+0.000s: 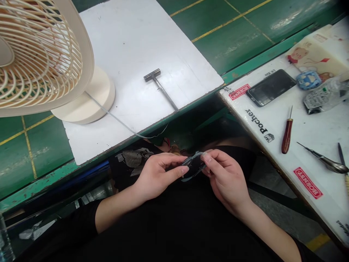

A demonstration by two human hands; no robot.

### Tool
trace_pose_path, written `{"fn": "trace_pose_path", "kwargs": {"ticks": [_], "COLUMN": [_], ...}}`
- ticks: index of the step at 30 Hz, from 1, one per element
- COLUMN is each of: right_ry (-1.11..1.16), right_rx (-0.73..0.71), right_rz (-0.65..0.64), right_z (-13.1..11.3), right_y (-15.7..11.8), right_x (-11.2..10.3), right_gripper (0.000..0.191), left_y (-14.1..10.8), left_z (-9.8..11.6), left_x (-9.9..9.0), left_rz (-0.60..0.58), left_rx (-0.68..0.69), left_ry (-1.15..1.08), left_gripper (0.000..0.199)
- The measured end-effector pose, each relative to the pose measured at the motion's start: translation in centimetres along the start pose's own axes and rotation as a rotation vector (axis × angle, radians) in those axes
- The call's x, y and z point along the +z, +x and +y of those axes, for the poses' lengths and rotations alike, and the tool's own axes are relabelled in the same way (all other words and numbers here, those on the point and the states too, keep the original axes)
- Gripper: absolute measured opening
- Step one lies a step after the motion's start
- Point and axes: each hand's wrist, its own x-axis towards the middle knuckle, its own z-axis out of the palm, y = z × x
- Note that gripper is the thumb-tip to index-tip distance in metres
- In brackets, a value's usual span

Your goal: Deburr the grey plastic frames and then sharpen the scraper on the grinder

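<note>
Above my lap, both hands hold a small bundle of thin grey strips (193, 160), bent into a loop; its exact kind I cannot make out. My left hand (159, 171) pinches the bundle's left side between thumb and fingers. On the other side, the thumb and fingertips of my right hand (226, 176) close on its upper right end. Dark cloth shows through the loop. Beyond the hands, a small metal hammer (165, 92) lies on a white board (131, 40), its handle end at the board's near edge.
A cream fan (84, 98) stands at left, its grey cord (114, 117) running over the board edge. On the right-hand table (275, 160) are a phone (271, 87), a red-handled awl (287, 133), metal pliers-like cutters (327, 162) and a plastic-wrapped item (324, 96).
</note>
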Motion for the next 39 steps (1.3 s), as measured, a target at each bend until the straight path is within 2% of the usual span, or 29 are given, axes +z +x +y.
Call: {"fn": "trace_pose_path", "kwargs": {"ticks": [6,13,15,25,30,39], "right_ry": [0.009,0.028,0.027,0.026,0.022,0.008], "right_rx": [0.018,0.038,0.043,0.051,0.051,0.028], "right_rz": [0.001,0.002,-0.008,-0.033,-0.034,-0.020], "right_z": [0.0,-0.1,-0.1,-0.3,-0.6,-0.8], "right_y": [0.0,-0.2,-0.2,-0.2,-0.1,0.2], "right_x": [-0.1,0.1,0.2,0.1,0.2,0.1], "right_gripper": [0.026,0.026,0.026,0.026,0.027,0.027], "left_y": [-0.1,0.3,0.5,0.8,0.8,0.9], "left_z": [0.1,-0.2,-0.3,-0.8,-1.0,-0.6], "left_x": [0.1,0.7,0.8,0.5,0.5,0.5], "left_rz": [0.000,0.031,0.036,0.011,0.015,0.005], "left_rx": [-0.015,-0.266,-0.313,-0.346,-0.301,-0.372], "left_ry": [-0.008,-0.477,-0.545,-0.569,-0.582,-0.611], "left_gripper": [0.026,0.043,0.044,0.043,0.040,0.040]}}
